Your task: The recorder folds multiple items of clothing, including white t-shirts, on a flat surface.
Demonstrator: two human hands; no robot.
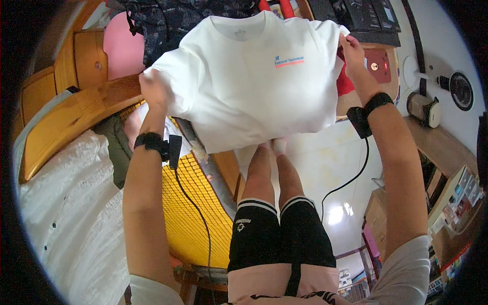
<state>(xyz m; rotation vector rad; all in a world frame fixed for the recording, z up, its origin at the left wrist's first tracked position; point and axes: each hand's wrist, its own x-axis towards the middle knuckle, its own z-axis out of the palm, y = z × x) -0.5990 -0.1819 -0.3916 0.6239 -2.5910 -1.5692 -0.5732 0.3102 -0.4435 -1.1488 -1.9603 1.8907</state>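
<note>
A white T-shirt [239,96] hangs spread out in front of me, its neckline at the far side and small blue and red print on the chest. My left hand [155,91], a little blurred, grips the shirt at its left sleeve. At the other sleeve, my right hand [352,53] pinches the cloth between thumb and fingers. The shirt's lower hem hangs loose above my feet. Each wrist wears a black strap with a small box and a cable.
On the left stand a wooden bed frame [81,114], a yellow mat [198,208] and a heap of white cloth [71,203]. Dark patterned cloth [173,25] and a pink rounded object [123,46] lie beyond. A small fan [460,91] and a wooden shelf [437,147] are at right.
</note>
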